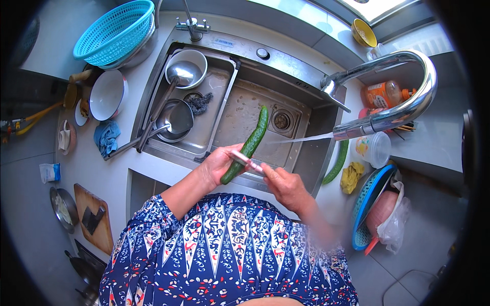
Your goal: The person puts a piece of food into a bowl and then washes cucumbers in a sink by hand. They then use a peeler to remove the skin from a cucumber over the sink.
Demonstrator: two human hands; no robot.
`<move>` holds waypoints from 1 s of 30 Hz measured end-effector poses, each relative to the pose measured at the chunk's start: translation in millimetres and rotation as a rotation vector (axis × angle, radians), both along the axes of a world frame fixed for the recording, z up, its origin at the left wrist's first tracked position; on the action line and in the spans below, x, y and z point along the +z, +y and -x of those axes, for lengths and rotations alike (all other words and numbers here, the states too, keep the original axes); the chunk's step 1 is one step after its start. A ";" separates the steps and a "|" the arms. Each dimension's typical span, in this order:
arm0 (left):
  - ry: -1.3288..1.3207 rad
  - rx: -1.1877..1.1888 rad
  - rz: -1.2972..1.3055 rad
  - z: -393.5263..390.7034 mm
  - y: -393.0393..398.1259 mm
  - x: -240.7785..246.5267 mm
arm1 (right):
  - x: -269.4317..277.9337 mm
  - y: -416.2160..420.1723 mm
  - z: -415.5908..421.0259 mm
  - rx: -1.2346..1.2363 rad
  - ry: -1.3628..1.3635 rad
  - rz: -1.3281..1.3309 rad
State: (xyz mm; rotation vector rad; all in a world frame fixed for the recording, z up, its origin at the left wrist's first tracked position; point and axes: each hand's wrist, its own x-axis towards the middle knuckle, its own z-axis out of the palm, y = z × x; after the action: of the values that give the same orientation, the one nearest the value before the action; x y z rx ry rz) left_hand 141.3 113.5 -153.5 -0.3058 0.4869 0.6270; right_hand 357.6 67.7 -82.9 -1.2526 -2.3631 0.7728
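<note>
My left hand (220, 164) grips a long green cucumber (252, 141) near its lower end, tilted over the front edge of the sink. In my right hand (285, 187) is a pale pink peeler (247, 160). Its head lies across the cucumber, next to the left fingers. The cucumber's skin looks dark green along the visible side. Water (302, 139) streams sideways from the curved chrome faucet (352, 132) towards the basin, beyond the cucumber's upper half. Below the hands, the steel sink basin (237, 114) has pale seeds or scraps scattered on its floor.
A second cucumber (338, 162) lies on the right counter beside a yellow cloth (352, 178) and a clear plastic tub (373, 149). The left sink tray (212, 114) holds bowls, ladles and a dark scourer (199, 103). A wooden cutting board (82, 195) with a cleaver (93, 220) sits left.
</note>
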 end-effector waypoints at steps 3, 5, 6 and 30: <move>-0.036 -0.040 0.076 1.7 -8.2 5.8 | -8.2 9.9 -15.7 -0.076 -0.048 0.000; -0.127 -0.037 0.061 -0.1 -9.1 7.5 | -12.8 18.4 -23.3 -0.114 -0.066 -0.067; -0.120 -0.040 0.071 -0.1 -9.9 6.9 | -12.7 21.3 -25.5 -0.116 -0.103 -0.079; 0.009 -0.029 -0.077 -1.6 8.0 1.9 | 1.9 -4.5 -5.9 -0.019 0.109 0.100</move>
State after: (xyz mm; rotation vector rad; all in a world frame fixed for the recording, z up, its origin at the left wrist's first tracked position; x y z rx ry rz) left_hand 142.9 121.5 -151.6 -0.2229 0.4743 0.6179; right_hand 363.5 63.2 -81.1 -1.2373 -2.2474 0.9388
